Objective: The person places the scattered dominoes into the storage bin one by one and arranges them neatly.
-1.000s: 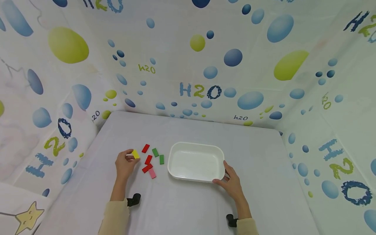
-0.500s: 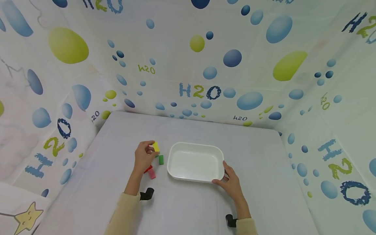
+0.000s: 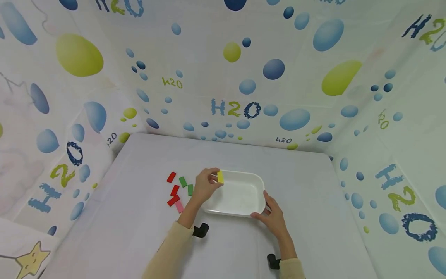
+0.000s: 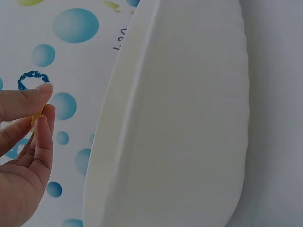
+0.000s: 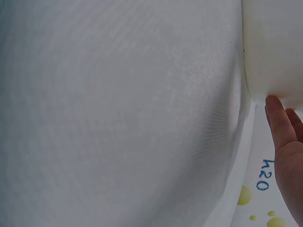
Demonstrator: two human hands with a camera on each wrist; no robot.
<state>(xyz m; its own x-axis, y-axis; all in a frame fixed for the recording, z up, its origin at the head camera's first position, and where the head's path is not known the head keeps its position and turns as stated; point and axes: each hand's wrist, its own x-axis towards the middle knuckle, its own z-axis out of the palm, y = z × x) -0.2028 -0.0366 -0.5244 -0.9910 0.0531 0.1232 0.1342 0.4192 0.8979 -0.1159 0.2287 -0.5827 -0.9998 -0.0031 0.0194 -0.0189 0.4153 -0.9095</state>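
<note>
My left hand (image 3: 204, 185) pinches a small yellow block (image 3: 220, 176) between thumb and fingers, above the left part of a white rectangular tray (image 3: 244, 193). In the left wrist view only a sliver of the yellow block (image 4: 37, 116) shows between the fingertips, beside the large pale wall of the tray (image 4: 180, 113). At the tray's near right corner, my right hand (image 3: 273, 217) holds the rim, thumb on the front side and fingers on the right side. The right wrist view has the right hand's fingers (image 5: 280, 120) against the tray's outer wall (image 5: 274, 47).
Left of the tray lie several small blocks: red (image 3: 171, 177), green (image 3: 182, 181) and one pink (image 3: 179, 206). A red block (image 3: 173, 200) touches the pink one. White cloth (image 3: 313, 201) covers the table, with printed curtains around it.
My left hand has carried the yellow block rightward, from left of the loose blocks, past them, to above the tray. The right hand stays at the tray's corner.
</note>
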